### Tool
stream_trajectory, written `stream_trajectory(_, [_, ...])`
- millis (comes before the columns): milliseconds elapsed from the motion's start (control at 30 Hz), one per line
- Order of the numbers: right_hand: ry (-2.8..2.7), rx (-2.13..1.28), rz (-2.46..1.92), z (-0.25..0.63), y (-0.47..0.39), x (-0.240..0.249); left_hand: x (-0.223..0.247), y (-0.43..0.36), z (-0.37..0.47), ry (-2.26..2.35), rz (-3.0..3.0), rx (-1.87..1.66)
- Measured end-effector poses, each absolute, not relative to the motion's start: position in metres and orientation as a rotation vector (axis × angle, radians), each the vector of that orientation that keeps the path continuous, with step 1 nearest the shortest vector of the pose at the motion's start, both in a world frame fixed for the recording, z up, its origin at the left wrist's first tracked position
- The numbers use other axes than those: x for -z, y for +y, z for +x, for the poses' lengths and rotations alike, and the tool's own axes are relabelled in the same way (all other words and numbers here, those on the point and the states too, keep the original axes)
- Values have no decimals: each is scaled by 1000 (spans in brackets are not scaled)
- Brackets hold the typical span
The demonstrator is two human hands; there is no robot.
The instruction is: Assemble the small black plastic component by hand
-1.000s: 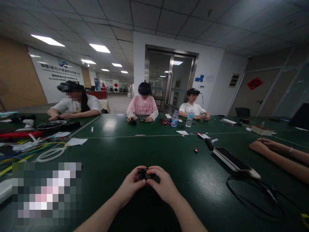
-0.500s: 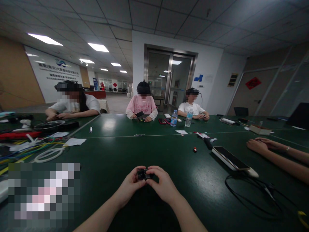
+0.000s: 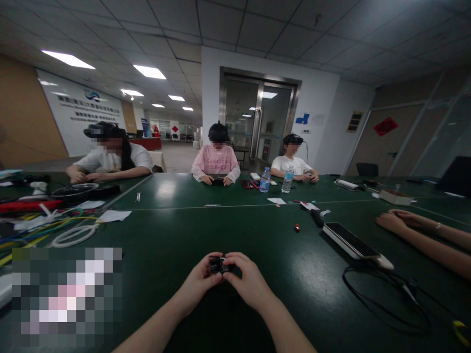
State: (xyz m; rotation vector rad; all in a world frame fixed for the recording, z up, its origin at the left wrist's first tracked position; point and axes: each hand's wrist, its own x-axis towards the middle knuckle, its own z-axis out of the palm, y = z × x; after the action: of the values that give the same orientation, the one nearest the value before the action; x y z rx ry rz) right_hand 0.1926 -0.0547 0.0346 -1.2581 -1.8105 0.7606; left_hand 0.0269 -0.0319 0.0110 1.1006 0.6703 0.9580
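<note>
A small black object (image 3: 217, 264) with a shiny dark surface is held between both hands over the near part of the green table (image 3: 165, 245). My left hand (image 3: 203, 274) grips its left side with thumb and fingers. From the right, my right hand (image 3: 243, 273) closes on it, the fingers curled over the top and the thumb close to the left thumb. My fingers cover much of the object, so its exact kind cannot be made out.
To the right lie a white-edged device with a dark screen (image 3: 351, 240), a black cable (image 3: 382, 299) and a small red item (image 3: 297, 227). Two water bottles (image 3: 265, 180) stand farther back. Cables (image 3: 75, 235) crowd the left. Another person's hands (image 3: 395, 219) rest at right; several people sit around.
My hands and the black object stay almost still. Across the table, the person in pink has brought the dark flat item level between both hands.
</note>
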Motion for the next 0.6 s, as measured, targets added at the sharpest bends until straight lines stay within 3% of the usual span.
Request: stream_trajectory(600, [-1468, -779, -1159, 202, -46, -33, -12, -32, 24, 716, 1093, -947])
